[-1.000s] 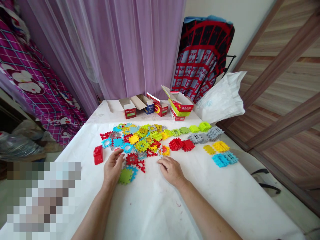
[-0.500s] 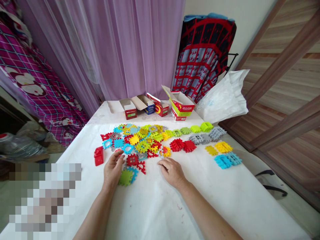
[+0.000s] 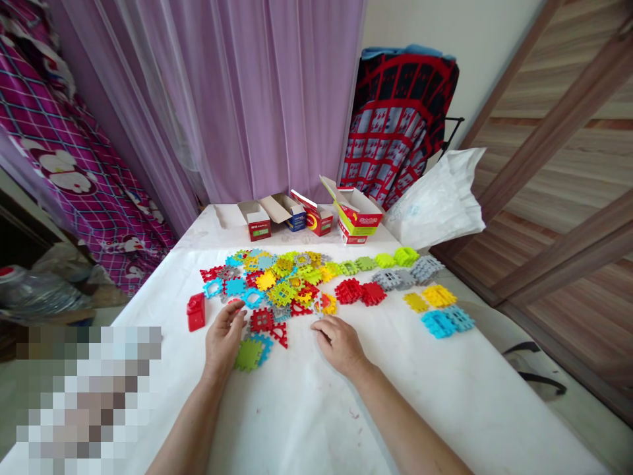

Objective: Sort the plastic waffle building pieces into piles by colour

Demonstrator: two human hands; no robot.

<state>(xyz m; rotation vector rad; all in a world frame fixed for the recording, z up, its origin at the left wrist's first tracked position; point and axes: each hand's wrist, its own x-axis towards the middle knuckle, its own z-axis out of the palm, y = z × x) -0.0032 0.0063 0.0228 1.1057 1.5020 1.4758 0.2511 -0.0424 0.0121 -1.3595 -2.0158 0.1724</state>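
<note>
My left hand (image 3: 225, 340) rests on its side at the near left of a pile of coloured interlocking plastic tiles (image 3: 283, 292). Its fingers are loosely curved, with a gap to the thumb and nothing seen between them. Beside it lie a green tile (image 3: 248, 354), a red triangular tile (image 3: 279, 335) and a red square tile (image 3: 262, 320). My right hand (image 3: 341, 343) lies on the white table cover, just in front of an orange-yellow tile (image 3: 328, 304). Its fingers are bent and slightly apart from the thumb; I see nothing held, though the palm side is hidden.
Sorted tiles stand at right: red (image 3: 360, 291), grey (image 3: 426, 269), lime (image 3: 405, 256), yellow (image 3: 439, 295) and blue (image 3: 448, 322). A red container (image 3: 196, 313) stands left. Open cardboard boxes (image 3: 359, 218) line the back, beside a white bag (image 3: 438, 201).
The view has shifted slightly. Both hands and the tiles stay in practically the same places on the table.
</note>
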